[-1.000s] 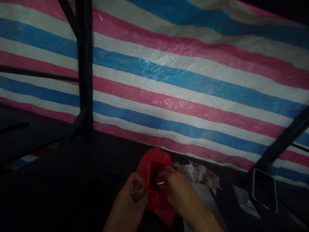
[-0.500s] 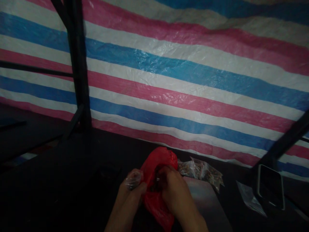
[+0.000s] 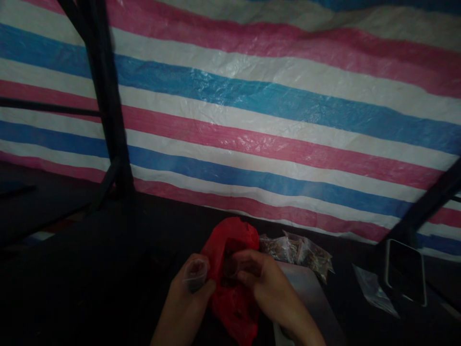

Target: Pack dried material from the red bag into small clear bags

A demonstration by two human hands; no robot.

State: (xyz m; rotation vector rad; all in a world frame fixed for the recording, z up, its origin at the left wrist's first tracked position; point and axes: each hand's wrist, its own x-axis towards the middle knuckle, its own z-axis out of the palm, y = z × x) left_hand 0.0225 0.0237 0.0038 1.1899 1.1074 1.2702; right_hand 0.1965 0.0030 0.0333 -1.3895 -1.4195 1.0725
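Observation:
My left hand (image 3: 187,298) is closed on a small clear plastic bag (image 3: 195,275), held up beside a red plastic bag (image 3: 230,298). My right hand (image 3: 262,283) has its fingers curled at the mouth of the red bag, pinched on something I cannot make out. The red bag stands on a dark table between both hands, and its contents are hidden in the dim light.
Several small clear packets (image 3: 295,250) with brownish contents lie behind my right hand. A pale flat sheet (image 3: 306,298) lies under my right wrist. A phone (image 3: 405,271) and another clear packet (image 3: 374,290) lie at the right. A striped tarp (image 3: 252,120) and a dark metal post (image 3: 104,105) stand behind.
The view has shifted slightly. My right hand's fingers have drawn back a little from deep in the red bag's mouth. My left hand still holds the small clear bag.

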